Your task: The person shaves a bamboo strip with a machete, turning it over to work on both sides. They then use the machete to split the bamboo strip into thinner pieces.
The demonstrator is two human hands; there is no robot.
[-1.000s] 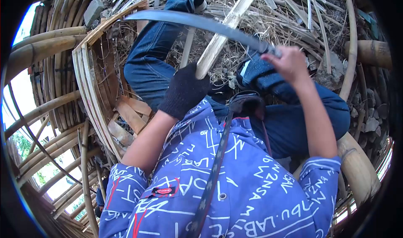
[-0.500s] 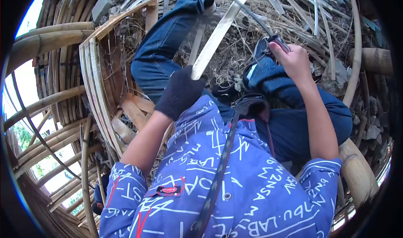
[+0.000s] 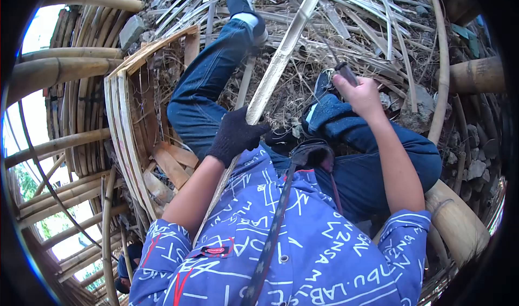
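My left hand (image 3: 235,138), in a black knitted glove, is closed around a long pale split bamboo strip (image 3: 278,60). The strip slants from the top of the view down past my left forearm, along my shirt. Its pale inner face shows above the glove. My bare right hand (image 3: 363,98) grips the handle of a knife (image 3: 347,74) above my bent right knee. The knife's thin dark blade points up and left towards the strip and is blurred against the litter behind it.
Split bamboo strips (image 3: 373,30) and shavings cover the ground ahead. A bundle of bent strips (image 3: 127,122) stands on the left beside bamboo poles (image 3: 59,141). A thick bamboo pole (image 3: 457,219) and stones (image 3: 476,168) lie on the right. A strap (image 3: 275,230) hangs down my front.
My right hand with the knife has shifted left and slightly down in view. My gloved hand sits slightly lower, its thumb now extended. More of the strip shows below my left forearm.
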